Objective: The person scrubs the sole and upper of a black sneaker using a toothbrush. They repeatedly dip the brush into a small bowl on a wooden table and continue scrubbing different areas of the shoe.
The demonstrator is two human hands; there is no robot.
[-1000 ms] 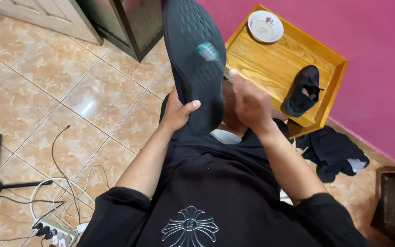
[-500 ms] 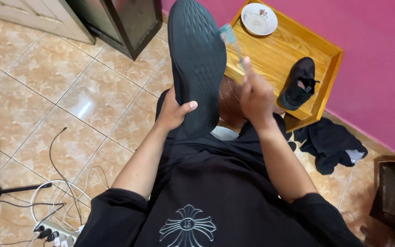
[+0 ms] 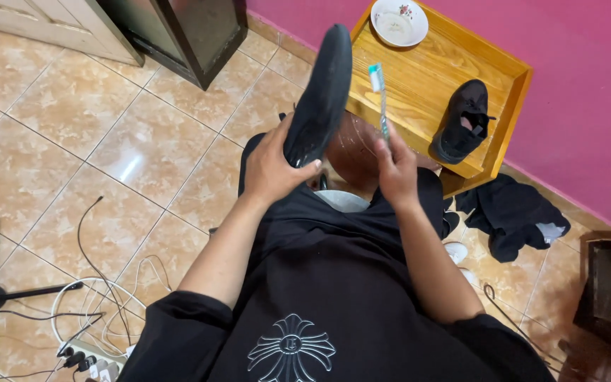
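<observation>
I've turned the black shoe (image 3: 319,99) edge-on in my left hand (image 3: 274,166); right hand (image 3: 396,170) grasps the toothbrush (image 3: 379,99), seemingly lifted clear.

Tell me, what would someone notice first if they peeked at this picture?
First, the black shoe held up in the middle by the left hand, turned on its edge. Right beside it, the right hand holds a toothbrush upright, its bristle end apart from the shoe. Behind them a wooden tray sits against the pink wall, with a second black shoe and a small white bowl on it.
</observation>
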